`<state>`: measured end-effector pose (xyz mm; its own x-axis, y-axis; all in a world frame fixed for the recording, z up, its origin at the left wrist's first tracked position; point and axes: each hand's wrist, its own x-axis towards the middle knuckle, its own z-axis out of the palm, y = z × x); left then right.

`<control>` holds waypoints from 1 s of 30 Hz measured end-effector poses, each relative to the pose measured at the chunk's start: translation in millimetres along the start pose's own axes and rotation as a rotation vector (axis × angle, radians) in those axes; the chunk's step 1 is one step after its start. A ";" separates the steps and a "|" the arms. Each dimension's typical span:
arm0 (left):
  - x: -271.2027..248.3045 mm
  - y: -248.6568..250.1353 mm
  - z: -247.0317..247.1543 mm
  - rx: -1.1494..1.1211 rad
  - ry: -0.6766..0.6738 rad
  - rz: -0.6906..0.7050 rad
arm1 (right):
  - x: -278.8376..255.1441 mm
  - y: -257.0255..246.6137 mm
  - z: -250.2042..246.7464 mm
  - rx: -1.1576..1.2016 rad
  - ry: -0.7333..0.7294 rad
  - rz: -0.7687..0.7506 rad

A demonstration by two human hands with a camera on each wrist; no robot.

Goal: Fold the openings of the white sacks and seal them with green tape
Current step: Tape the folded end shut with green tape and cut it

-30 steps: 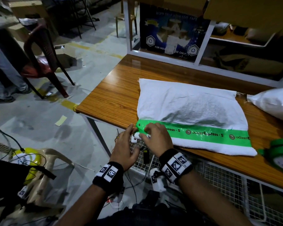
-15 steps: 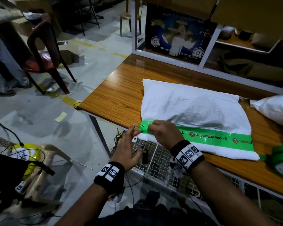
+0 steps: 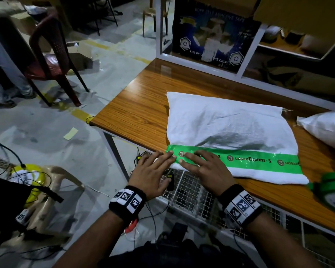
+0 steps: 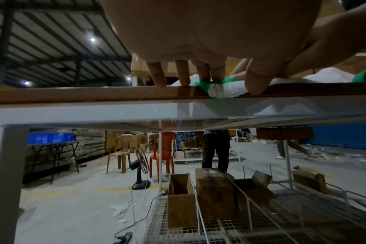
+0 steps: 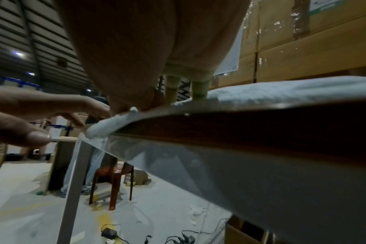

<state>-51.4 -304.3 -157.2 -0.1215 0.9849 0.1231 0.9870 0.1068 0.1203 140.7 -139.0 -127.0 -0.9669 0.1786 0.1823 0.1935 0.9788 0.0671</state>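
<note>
A white sack (image 3: 228, 124) lies flat on the wooden table (image 3: 143, 105), its folded opening along the near edge under a strip of green printed tape (image 3: 259, 161). Both hands lie flat with straight fingers at the strip's left end. My left hand (image 3: 153, 169) touches the tape's end and the table edge; its fingers (image 4: 201, 74) rest on the green tape (image 4: 203, 82) in the left wrist view. My right hand (image 3: 203, 165) presses on the tape just to the right. The sack's corner (image 5: 102, 128) overhangs the edge in the right wrist view.
A roll of green tape (image 3: 333, 190) sits at the table's right front edge. A second white sack (image 3: 325, 128) lies at the right. A shelf unit with a blue box (image 3: 211, 35) stands behind. A dark red chair (image 3: 52, 60) and cables are on the floor at left.
Both hands have gone from curled, pinching the tape's left end at the sack corner, to lying flat on the tape. The right hand has shifted slightly to the right.
</note>
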 end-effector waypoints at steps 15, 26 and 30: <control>24.9 -5.9 -20.4 0.197 -0.153 0.022 | 21.9 -27.8 6.6 0.157 -0.223 0.372; 47.8 25.6 -33.0 0.097 -0.160 -0.043 | 5.6 3.0 -6.7 0.410 0.004 0.589; 47.2 25.5 -15.2 0.141 -0.260 0.006 | 13.0 -12.7 6.6 0.223 -0.188 0.517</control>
<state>-33.5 -257.2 -133.3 -0.1021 0.9855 -0.1358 0.9948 0.1003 -0.0196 124.6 -148.4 -131.9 -0.7733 0.6326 -0.0420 0.6273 0.7539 -0.1952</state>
